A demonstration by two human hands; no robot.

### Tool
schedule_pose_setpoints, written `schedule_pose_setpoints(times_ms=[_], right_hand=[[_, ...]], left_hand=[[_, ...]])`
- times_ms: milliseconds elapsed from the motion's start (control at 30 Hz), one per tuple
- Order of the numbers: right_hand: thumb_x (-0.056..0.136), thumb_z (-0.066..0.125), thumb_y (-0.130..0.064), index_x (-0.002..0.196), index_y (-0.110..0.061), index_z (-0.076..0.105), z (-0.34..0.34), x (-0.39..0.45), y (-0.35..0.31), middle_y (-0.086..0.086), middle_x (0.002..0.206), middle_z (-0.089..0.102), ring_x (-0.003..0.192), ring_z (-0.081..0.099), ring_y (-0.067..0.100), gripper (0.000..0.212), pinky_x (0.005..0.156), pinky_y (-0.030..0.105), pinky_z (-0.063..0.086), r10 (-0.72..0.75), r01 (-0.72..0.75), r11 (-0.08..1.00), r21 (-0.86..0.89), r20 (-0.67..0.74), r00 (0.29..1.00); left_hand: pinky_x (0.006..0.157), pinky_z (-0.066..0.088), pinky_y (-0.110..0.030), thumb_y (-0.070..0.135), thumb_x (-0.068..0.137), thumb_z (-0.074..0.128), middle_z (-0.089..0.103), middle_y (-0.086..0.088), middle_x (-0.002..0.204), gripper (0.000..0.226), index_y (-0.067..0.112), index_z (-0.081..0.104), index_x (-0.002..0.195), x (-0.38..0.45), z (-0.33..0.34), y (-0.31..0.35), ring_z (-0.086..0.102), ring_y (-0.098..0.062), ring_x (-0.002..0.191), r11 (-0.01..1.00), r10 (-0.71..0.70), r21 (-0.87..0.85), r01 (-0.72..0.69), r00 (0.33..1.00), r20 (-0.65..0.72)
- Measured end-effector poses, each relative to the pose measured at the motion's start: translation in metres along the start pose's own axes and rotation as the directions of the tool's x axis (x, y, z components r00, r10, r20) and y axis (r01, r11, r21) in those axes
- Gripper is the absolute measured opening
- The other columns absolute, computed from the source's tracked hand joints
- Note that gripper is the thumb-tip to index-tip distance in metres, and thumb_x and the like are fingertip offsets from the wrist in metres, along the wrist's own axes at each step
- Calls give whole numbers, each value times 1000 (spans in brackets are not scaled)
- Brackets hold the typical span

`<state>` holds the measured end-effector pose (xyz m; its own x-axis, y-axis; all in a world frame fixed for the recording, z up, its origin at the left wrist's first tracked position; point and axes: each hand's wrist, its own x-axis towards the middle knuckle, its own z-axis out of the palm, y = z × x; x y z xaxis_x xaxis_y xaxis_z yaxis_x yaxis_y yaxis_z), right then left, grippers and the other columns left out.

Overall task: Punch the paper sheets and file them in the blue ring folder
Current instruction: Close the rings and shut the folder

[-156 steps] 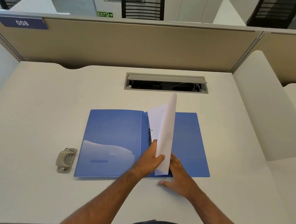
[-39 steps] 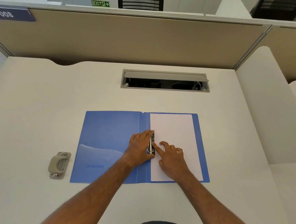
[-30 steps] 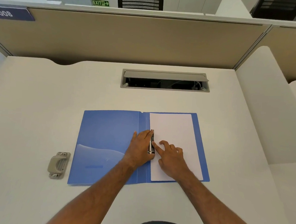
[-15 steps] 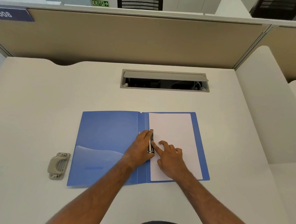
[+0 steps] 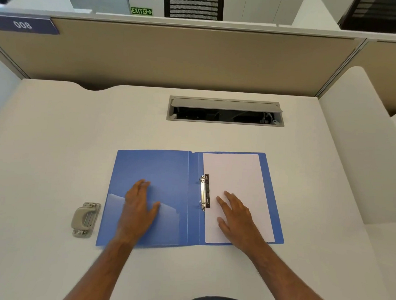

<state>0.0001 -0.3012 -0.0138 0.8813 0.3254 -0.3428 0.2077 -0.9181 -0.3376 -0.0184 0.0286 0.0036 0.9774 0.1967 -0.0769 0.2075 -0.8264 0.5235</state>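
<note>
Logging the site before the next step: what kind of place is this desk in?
Most likely an open-plan office cubicle: a beige partition with a numbered tag behind the desk, a cable hatch set into it, and an exit sign beyond.

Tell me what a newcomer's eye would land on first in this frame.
The open blue ring folder at the middle of the white desk, with white paper sheets lying on its right half beside the metal ring clip. The left hand rests flat on the left cover, the right hand on the sheets. A beige hole punch sits left of the folder.
</note>
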Motion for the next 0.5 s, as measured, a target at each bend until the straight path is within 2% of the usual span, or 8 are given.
schedule_pose_setpoints(times_ms=[67,133,200,267,333,500], right_hand=[[103,30,-58,167,-32,13,2,-3,5,-1,177,1,164,6,24,71,129,42,13,18,-19,999,-38,-15,1000],[102,31,-60,167,-31,13,5,-6,10,1,177,2,163,8,26,73,128,42,13,25,-29,997,-69,-50,998],[103,31,-60,167,-32,8,6,-7,13,0,177,-2,164,4,25,74,126,38,7,38,-40,996,-81,-31,999],[103,32,-60,167,-32,6,8,-8,14,0,177,-5,164,3,24,75,125,37,5,48,-49,996,-72,-18,999],[104,34,-59,167,-31,7,8,-7,13,0,177,-4,164,5,25,74,128,40,9,53,-54,996,-69,-18,998],[106,35,-57,167,-30,7,6,-7,12,1,177,-4,164,4,25,73,129,41,12,67,-66,995,-74,4,998]], left_hand=[[118,34,-48,28,91,75,42,-18,154,67,4,45,145,1,-16,-22,38,-37,143,994,-55,85,63,994,-90],[113,40,-54,31,92,73,38,-21,155,67,1,44,144,2,-30,-36,42,-43,139,982,-148,100,162,980,-135],[109,42,-56,36,96,67,28,-17,161,69,2,38,149,5,-40,-42,42,-45,140,964,-255,51,261,961,-106],[107,43,-57,38,98,63,23,-14,164,71,4,34,152,8,-43,-46,42,-45,140,956,-287,39,290,955,-75],[107,42,-57,38,98,64,25,-12,163,71,4,33,153,9,-44,-47,44,-43,140,955,-296,12,296,954,-44],[114,37,-51,36,96,67,37,-12,157,71,7,34,152,8,-47,-39,42,-35,142,901,-402,-179,396,916,6]])
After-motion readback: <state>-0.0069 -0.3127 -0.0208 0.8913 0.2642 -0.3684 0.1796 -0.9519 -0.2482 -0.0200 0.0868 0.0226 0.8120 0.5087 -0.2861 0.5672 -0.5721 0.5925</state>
